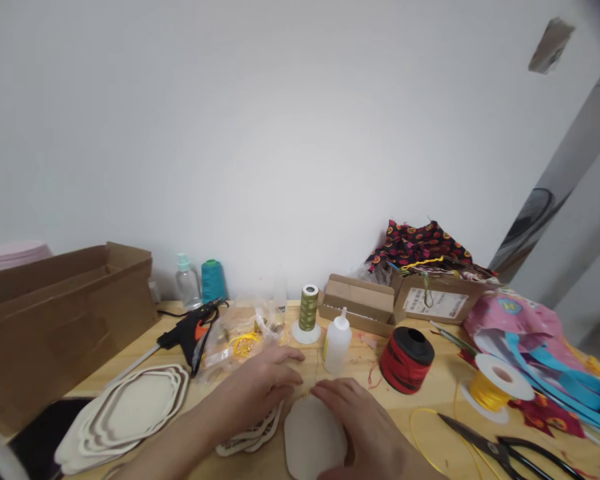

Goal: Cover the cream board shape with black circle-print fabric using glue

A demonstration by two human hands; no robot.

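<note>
My right hand (pixel 363 427) grips a pale, smooth panel with rounded corners (pixel 314 437). Its fingers curve over the far right edge and its thumb lies at the near edge. A bit of yellow thread shows at the panel's far edge. My left hand (pixel 260 387) hovers just left of it, fingers stretched out and apart, with nothing seen between them. Under that hand lie several pale cut-out frames (pixel 250 433), partly hidden by the wrist. Beyond the hands stand a white squeeze bottle with a nozzle (pixel 337 343) and an olive thread spool (pixel 309 310).
Left are stacked pale panels (pixel 135 410), a glue gun (pixel 183 337), a plastic bag (pixel 240 333) and a long cardboard box (pixel 60 327). Right are a red thread spool (pixel 405 363), yellow cord spool (pixel 490 393), black-handled scissors (pixel 495 450), fabric (pixel 517 320) and an open box (pixel 433 303).
</note>
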